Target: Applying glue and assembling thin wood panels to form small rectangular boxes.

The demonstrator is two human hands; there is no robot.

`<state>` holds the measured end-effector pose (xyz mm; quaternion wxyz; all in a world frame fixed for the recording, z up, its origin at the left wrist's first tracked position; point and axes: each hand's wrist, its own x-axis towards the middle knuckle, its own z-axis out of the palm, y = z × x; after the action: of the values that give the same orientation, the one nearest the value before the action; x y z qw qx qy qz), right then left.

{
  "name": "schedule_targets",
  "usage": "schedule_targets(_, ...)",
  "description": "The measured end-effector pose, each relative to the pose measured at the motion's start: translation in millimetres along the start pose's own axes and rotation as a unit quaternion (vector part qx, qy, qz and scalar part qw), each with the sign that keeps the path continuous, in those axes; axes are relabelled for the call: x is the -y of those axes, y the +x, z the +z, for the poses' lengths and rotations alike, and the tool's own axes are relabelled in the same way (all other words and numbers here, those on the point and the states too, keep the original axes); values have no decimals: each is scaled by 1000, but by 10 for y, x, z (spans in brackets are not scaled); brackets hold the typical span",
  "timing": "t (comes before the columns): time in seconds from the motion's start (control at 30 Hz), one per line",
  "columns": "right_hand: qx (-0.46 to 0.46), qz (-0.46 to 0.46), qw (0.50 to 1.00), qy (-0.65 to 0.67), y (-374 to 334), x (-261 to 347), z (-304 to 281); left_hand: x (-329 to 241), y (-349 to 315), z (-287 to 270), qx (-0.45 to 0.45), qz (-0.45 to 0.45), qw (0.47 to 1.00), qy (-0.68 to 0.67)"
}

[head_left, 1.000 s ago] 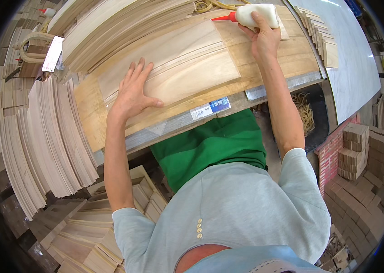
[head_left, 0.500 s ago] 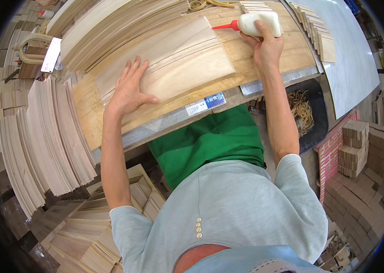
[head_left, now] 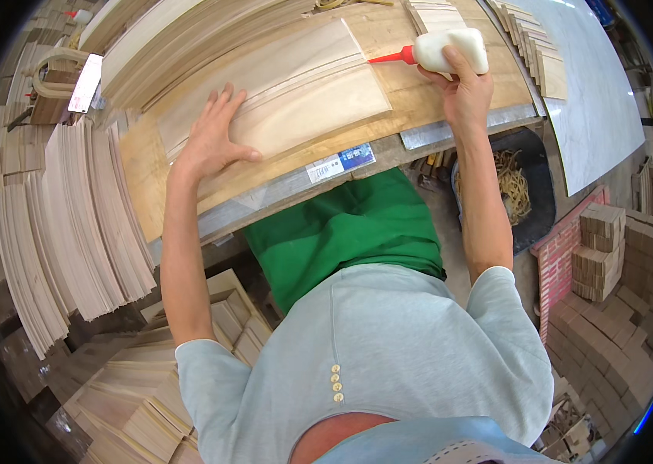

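Note:
My right hand (head_left: 465, 91) grips a white glue bottle (head_left: 441, 52) with a red pointed nozzle, held on its side. The nozzle tip is at the right end of a grooved pale wooden panel (head_left: 319, 104). My left hand (head_left: 212, 135) lies with fingers spread over the left part of that panel, the thumb stretched toward its near edge. Grooves run lengthwise along the panel, roughly in line with the nozzle tip. Beneath it is a yellowish wooden board (head_left: 141, 182) on the workbench.
Long thin wooden strips (head_left: 187, 46) are stacked behind the panel, and more strips (head_left: 98, 224) stand at the left. A phone (head_left: 85, 83) leans at the far left. Small wooden pieces (head_left: 436, 15) lie at the back right. A dark bin (head_left: 547, 193) holds rubber bands below the bench.
My right hand has brought the glue bottle slightly toward me and to the right. The nozzle tip has shifted from the panel's far right corner down to its grooves.

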<state>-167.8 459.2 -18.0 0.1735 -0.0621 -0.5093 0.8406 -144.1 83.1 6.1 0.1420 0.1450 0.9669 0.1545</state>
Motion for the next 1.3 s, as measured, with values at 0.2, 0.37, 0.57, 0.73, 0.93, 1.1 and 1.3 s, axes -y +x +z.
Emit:
schedule_targets(0.2, 7, 17, 1000, 7, -163, 111, -103, 11, 3, 4, -1, 2, 1000, -2)
schedule_targets(0.37, 22, 27, 999, -2, -308, 210, -196, 50, -6, 25, -2, 6, 1000, -3)
schedule_targets(0.57, 19, 27, 999, -16, -456, 313, -305, 33, 6, 28, -4, 4, 1000, -5)
schedule_targets(0.73, 14, 36, 999, -37, -530, 418, -413, -20, 58, 28, 1, 8, 1000, -10)
schedule_targets(0.93, 30, 93, 993, 66, -472, 410, -365, 143, -95, 9, 11, -12, 999, 31)
schedule_targets(1.1, 97, 112, 984, 100, -286, 466, 175, -36, -56, 270, -66, 39, 997, -2)
schedule_targets(1.3, 389, 177, 902, 65, -377, -132, 1932, 68, -216, 359, -115, 24, 991, -63)
